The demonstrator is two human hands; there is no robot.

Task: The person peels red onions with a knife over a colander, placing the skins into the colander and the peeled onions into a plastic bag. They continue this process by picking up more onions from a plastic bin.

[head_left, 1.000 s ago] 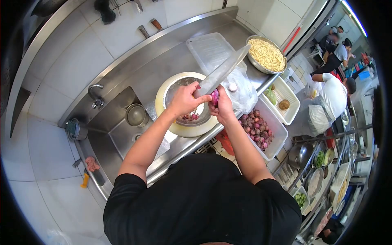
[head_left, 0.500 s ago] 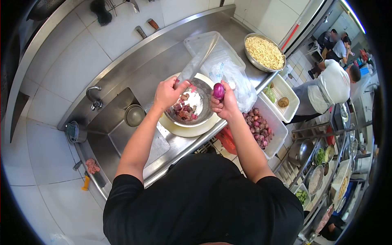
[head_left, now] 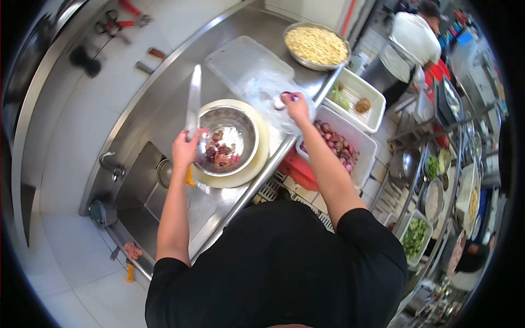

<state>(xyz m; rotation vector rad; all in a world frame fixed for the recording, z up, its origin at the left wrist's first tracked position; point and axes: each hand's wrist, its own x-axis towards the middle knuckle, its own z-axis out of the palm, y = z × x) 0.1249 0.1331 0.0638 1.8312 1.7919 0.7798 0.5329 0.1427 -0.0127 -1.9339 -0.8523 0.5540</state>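
Observation:
My left hand is closed round a large knife, its blade pointing up and away beside the metal colander. Onion skins and trimmings lie in the colander, which stands on a round cream board. Over a clear plastic bag, my right hand has its fingers closed on a purple onion, mostly hidden by them. Beside those fingertips a small whitish round piece rests on the bag. Below my right forearm, a white tub holds many unpeeled onions.
A bowl of noodles stands at the counter's far end. A white basket with vegetables sits beyond the onion tub. At left is a sink with a small pot. Another person works at back right, near a food rack.
My right hand has carried the onion away from the colander to the bag. My left hand and the knife have shifted to the colander's left side. The view has turned.

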